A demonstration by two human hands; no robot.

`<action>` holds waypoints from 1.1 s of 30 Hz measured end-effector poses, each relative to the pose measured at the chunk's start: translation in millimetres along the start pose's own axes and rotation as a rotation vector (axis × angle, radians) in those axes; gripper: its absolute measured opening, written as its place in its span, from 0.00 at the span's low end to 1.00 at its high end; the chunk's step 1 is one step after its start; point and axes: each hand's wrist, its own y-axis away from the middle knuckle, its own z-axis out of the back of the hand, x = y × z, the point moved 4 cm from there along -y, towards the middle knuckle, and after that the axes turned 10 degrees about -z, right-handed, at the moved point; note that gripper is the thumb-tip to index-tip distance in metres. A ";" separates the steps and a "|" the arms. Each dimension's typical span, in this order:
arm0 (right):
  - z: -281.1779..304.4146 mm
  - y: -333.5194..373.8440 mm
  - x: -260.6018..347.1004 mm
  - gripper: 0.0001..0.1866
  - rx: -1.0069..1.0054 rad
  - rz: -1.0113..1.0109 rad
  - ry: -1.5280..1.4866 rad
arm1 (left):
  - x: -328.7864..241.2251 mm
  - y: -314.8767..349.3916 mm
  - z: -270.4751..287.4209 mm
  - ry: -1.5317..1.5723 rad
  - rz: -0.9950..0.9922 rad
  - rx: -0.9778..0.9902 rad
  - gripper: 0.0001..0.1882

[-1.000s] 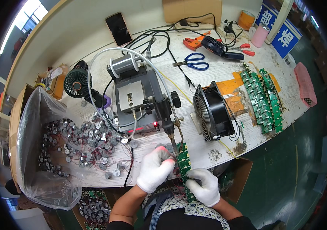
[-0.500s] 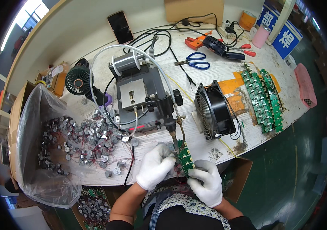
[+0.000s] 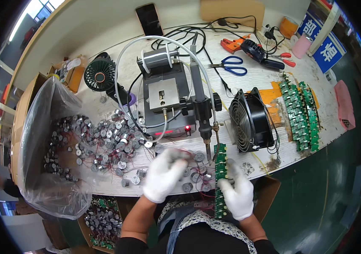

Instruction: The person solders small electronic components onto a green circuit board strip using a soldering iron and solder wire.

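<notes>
workbench: pale wooden table top [image 3: 252,84], crowded; the work happens at its near edge, in front of the person
plastic bag: large clear plastic bag [image 3: 41,139] at the left, lying open with its mouth toward the middle; small silver cylindrical motors [image 3: 100,139] with thin red leads spill from it across the bench
solder station: grey box-shaped solder feeder with a wire spool on top [image 3: 163,101], a red light at its front; black soldering iron held on a clamp [image 3: 201,114] points down, its tip just above the top end of the strip
fans: black round metal-grilled fan [image 3: 250,120] stands right of the iron; small dark desk fan [image 3: 100,76] sits far left
finished stock: rows of green circuit boards [image 3: 301,112] lie well to the right
strip: long narrow green circuit board strip [image 3: 220,182], upright at the bench edge, top end near the iron tip
right hand: white-gloved right hand [image 3: 237,192]; fingers clamped around the strip's middle, steadying it
left hand: white-gloved left hand [image 3: 165,173]; blurred, fingers curled over loose motors just left of the strip; whether they pinch one i cannot tell
step in hand: seemingly fetching a motor to bring to the strip for soldering
next move calls for: likely setting the leads on a pad under the tip; keeping the strip steady, fingers clear of hot metal
</notes>
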 end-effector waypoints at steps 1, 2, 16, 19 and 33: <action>0.8 -0.8 -0.8 0.27 0.000 0.052 0.031 | -1.1 2.5 10.3 -0.009 -0.086 -0.124 0.08; 2.4 -0.5 3.9 0.22 -0.071 0.103 0.038 | 1.1 6.5 19.1 -0.030 -0.145 -0.209 0.06; 1.1 -7.3 13.8 0.20 -0.124 0.173 0.185 | 0.3 19.0 -3.5 -0.985 -0.603 0.159 0.13; 2.1 -6.2 14.5 0.16 -0.140 0.281 0.154 | 1.7 16.3 -7.9 -1.050 -0.576 0.199 0.15; -3.4 -5.7 20.8 0.09 -0.076 0.246 0.160 | 19.9 23.3 27.1 -0.852 -0.539 -0.169 0.21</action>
